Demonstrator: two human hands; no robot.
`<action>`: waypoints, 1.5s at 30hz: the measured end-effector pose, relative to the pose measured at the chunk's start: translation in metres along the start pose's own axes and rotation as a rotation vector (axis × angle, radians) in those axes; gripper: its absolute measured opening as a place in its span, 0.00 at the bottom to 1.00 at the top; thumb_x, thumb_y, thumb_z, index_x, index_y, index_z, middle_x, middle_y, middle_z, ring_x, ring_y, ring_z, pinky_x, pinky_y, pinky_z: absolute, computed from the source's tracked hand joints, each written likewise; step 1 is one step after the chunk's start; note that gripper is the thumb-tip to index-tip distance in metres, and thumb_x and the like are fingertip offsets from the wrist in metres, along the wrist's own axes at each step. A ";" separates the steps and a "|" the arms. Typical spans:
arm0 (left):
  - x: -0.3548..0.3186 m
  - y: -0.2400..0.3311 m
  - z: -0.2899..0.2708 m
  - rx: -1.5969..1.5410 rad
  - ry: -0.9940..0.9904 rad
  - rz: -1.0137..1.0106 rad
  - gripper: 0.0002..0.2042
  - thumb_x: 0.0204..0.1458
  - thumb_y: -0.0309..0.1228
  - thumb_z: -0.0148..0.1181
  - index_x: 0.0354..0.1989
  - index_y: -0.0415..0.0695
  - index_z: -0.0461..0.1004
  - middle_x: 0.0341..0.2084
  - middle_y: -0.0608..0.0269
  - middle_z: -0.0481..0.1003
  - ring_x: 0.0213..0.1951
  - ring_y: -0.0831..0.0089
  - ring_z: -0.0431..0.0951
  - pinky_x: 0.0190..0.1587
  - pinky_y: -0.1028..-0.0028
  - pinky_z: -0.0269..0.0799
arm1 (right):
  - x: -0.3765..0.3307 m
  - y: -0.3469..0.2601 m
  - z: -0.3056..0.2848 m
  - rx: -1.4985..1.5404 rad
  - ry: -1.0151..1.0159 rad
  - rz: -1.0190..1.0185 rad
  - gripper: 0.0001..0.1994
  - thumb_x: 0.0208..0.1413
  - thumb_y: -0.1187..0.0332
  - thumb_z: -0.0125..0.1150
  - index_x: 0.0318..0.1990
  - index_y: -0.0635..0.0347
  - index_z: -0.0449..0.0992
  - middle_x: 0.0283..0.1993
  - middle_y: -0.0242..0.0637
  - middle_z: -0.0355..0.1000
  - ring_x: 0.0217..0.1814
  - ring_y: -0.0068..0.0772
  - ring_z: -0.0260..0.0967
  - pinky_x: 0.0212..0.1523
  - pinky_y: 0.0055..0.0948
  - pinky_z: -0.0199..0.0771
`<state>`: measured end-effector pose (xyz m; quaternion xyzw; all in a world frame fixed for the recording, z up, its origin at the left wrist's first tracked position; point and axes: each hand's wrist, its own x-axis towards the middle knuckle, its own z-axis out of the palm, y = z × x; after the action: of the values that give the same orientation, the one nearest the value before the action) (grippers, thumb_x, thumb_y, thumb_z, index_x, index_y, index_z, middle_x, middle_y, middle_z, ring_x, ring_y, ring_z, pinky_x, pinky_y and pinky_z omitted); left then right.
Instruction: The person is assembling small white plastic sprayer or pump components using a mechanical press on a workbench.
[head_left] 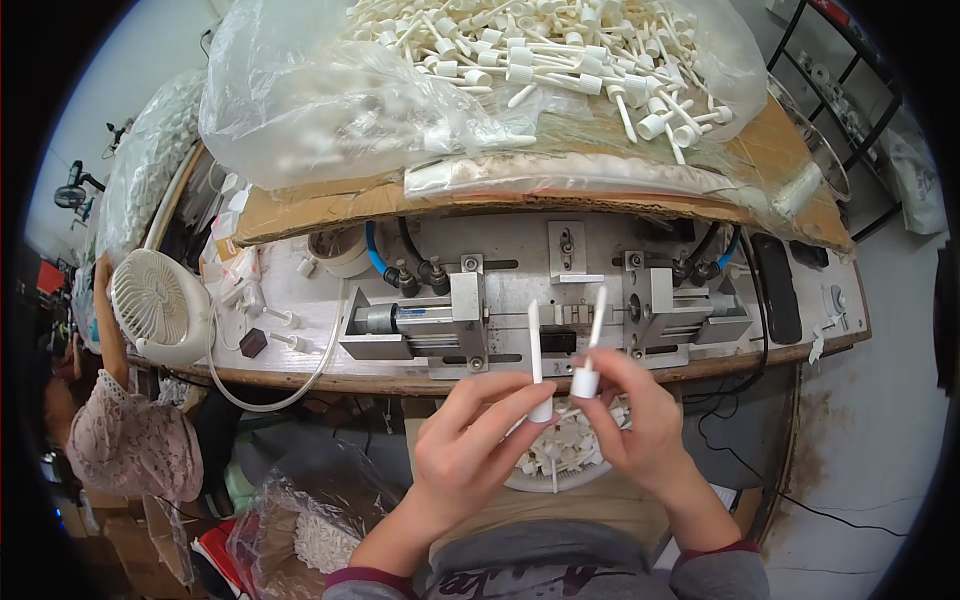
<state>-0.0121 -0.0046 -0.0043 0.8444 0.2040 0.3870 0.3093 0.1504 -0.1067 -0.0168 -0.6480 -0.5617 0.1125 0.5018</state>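
My left hand (478, 440) pinches a white capped wand (536, 345), its thin stem pointing up and its cap low between thumb and fingers. In my right hand (635, 425) is a second white capped wand (597, 320), slightly tilted, with its round cap at the fingertips; this hand is a little blurred. Both wands stand apart from each other, in front of a metal fixture (467, 310) with two facing air cylinders. Below my hands a white bowl (525, 483) of small white parts rests at my lap, partly hidden by them.
A heap of capped wands (540, 55) lies in clear plastic on a cardboard-covered shelf (330, 208) above the fixture. A white fan (160, 305) stands at the left; a black phone-like object (776, 290) lies right. Another person's sleeve (135, 435) shows far left, beyond a plastic bag (325, 535).
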 end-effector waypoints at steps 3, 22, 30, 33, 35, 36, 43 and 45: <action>-0.001 0.001 0.003 -0.056 0.048 -0.030 0.18 0.39 0.17 0.73 0.43 0.38 0.82 0.49 0.51 0.75 0.37 0.70 0.82 0.40 0.73 0.82 | 0.011 0.005 0.001 -0.303 -0.073 -0.283 0.16 0.47 0.79 0.65 0.46 0.68 0.76 0.45 0.46 0.76 0.39 0.39 0.77 0.38 0.31 0.78; -0.004 -0.015 -0.003 0.028 0.037 0.045 0.17 0.42 0.18 0.70 0.44 0.37 0.82 0.52 0.48 0.75 0.36 0.68 0.83 0.39 0.72 0.81 | 0.032 -0.012 0.007 -0.830 -0.255 -0.369 0.17 0.41 0.72 0.59 0.40 0.69 0.79 0.53 0.54 0.77 0.16 0.21 0.65 0.23 0.20 0.67; -0.002 -0.010 -0.007 0.035 0.032 0.050 0.20 0.37 0.17 0.74 0.43 0.35 0.81 0.53 0.46 0.74 0.37 0.68 0.82 0.39 0.72 0.79 | 0.037 -0.016 0.000 -0.819 -0.370 -0.302 0.18 0.42 0.71 0.65 0.44 0.67 0.79 0.53 0.48 0.77 0.19 0.31 0.72 0.24 0.27 0.73; -0.005 -0.010 -0.010 0.041 0.049 0.044 0.19 0.38 0.18 0.74 0.42 0.35 0.81 0.54 0.46 0.73 0.37 0.69 0.83 0.38 0.72 0.79 | 0.068 -0.025 -0.022 -0.626 -0.517 -0.291 0.18 0.45 0.67 0.70 0.44 0.62 0.79 0.48 0.44 0.79 0.25 0.33 0.77 0.27 0.29 0.76; -0.004 -0.006 -0.011 0.071 0.004 0.041 0.18 0.39 0.20 0.73 0.42 0.36 0.81 0.54 0.47 0.75 0.36 0.69 0.83 0.37 0.73 0.79 | 0.103 -0.029 -0.038 -0.448 -0.389 -0.212 0.15 0.47 0.63 0.73 0.40 0.60 0.81 0.36 0.38 0.80 0.29 0.31 0.77 0.31 0.27 0.76; -0.002 -0.004 -0.010 0.086 -0.021 0.038 0.17 0.40 0.21 0.73 0.42 0.36 0.81 0.54 0.48 0.75 0.35 0.68 0.83 0.37 0.73 0.79 | 0.128 -0.027 -0.039 -0.309 -0.215 -0.246 0.13 0.47 0.63 0.73 0.37 0.60 0.82 0.33 0.34 0.80 0.27 0.26 0.74 0.28 0.26 0.73; 0.010 -0.008 0.021 0.364 -0.177 0.144 0.14 0.44 0.29 0.70 0.41 0.41 0.81 0.52 0.55 0.78 0.24 0.70 0.79 0.28 0.74 0.73 | 0.293 0.015 -0.047 -0.857 -0.097 -0.166 0.32 0.45 0.51 0.72 0.56 0.58 0.74 0.59 0.44 0.72 0.63 0.46 0.65 0.61 0.41 0.68; 0.014 -0.008 0.029 0.421 -0.204 0.179 0.14 0.44 0.29 0.70 0.41 0.43 0.81 0.54 0.57 0.77 0.19 0.70 0.74 0.26 0.74 0.71 | 0.312 0.062 -0.047 -0.822 -0.163 -0.126 0.38 0.41 0.48 0.74 0.58 0.59 0.71 0.61 0.45 0.68 0.61 0.48 0.65 0.62 0.42 0.66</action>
<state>0.0180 -0.0009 -0.0172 0.9395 0.1721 0.2748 0.1102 0.3287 0.1400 0.0878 -0.7477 -0.6361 -0.1008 0.1616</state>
